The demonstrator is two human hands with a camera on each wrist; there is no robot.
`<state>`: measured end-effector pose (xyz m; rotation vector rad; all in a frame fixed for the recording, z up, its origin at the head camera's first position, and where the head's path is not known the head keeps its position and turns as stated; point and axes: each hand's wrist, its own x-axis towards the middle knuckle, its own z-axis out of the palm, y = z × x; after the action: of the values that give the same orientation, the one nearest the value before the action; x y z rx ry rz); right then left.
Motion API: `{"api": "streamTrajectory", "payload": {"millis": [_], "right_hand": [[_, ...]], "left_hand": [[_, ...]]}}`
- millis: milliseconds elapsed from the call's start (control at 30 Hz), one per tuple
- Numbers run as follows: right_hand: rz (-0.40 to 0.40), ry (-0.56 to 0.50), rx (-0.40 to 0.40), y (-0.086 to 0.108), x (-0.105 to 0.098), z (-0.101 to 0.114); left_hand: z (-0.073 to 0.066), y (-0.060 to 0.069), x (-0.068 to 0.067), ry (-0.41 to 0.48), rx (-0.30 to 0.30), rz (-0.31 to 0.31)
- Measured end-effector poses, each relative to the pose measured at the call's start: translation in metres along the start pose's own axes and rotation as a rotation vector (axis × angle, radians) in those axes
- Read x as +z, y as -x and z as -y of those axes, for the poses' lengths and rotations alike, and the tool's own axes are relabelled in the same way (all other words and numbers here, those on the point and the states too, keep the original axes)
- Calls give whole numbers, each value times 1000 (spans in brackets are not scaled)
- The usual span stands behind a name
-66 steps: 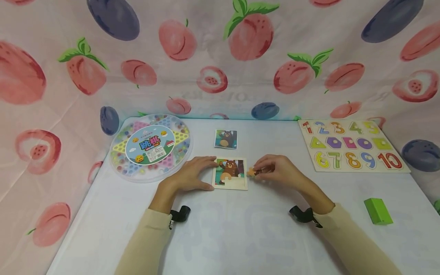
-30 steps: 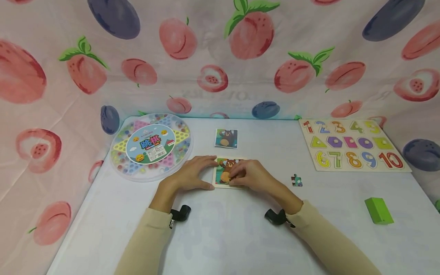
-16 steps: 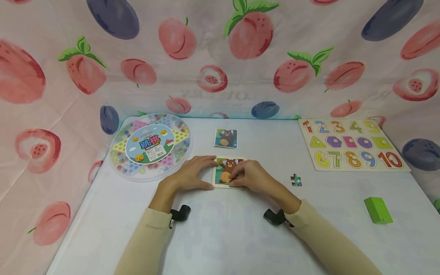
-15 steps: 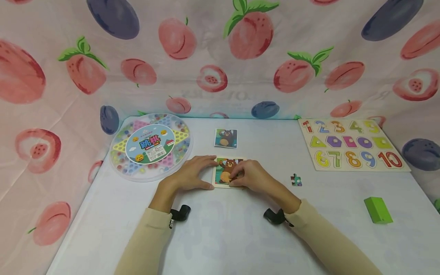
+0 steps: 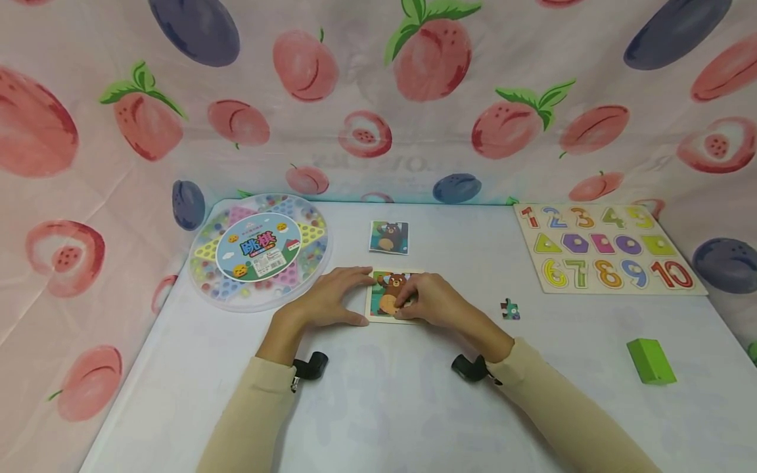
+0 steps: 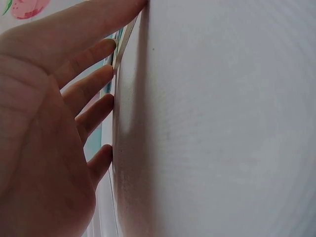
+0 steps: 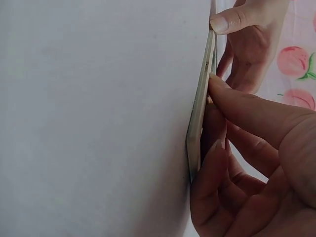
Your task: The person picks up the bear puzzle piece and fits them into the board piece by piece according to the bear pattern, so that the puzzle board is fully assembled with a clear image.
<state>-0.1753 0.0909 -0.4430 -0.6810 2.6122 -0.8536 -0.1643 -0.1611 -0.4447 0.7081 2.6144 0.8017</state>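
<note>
A square wooden puzzle board (image 5: pixel 383 320) with a brown bear picture lies flat at the middle of the white table. My left hand (image 5: pixel 332 299) rests at its left side, thumb at the near corner and fingers spread fairly straight along the edge. Over the board's right part, my right hand (image 5: pixel 435 302) pinches a puzzle piece (image 7: pixel 211 100) down at the picture; its fingers hide most of the piece. A loose teal and brown puzzle piece (image 5: pixel 510 309) lies right of the right hand. Behind the board is a small bear picture card (image 5: pixel 388 237).
A round Chinese checkers box (image 5: pixel 260 253) stands at the back left. The wooden number board (image 5: pixel 609 249) lies at the back right, with a green block (image 5: pixel 651 361) nearer on the right. Fruit-printed cloth (image 5: pixel 408 131) rises behind the table.
My right hand has moved left with the pinched piece, from beside the board onto its lower right part, uncovering the loose piece. Over the last second it shifts only slightly. My left hand stays put.
</note>
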Motion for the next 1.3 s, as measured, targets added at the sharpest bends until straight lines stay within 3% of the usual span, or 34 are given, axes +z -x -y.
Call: {"api": "streamTrajectory", "payload": {"millis": [467, 800, 900, 1300], "right_hand": [[9, -16, -23, 1, -1, -2], [113, -134, -49, 11, -23, -8], [86, -109, -60, 19, -34, -13], [-67, -73, 26, 67, -78, -56]], "left_hand": [[-1, -1, 0, -4, -11, 10], [1, -1, 1, -9, -15, 13], [1, -1, 1, -9, -10, 10], [1, -1, 0, -13, 0, 8]]}}
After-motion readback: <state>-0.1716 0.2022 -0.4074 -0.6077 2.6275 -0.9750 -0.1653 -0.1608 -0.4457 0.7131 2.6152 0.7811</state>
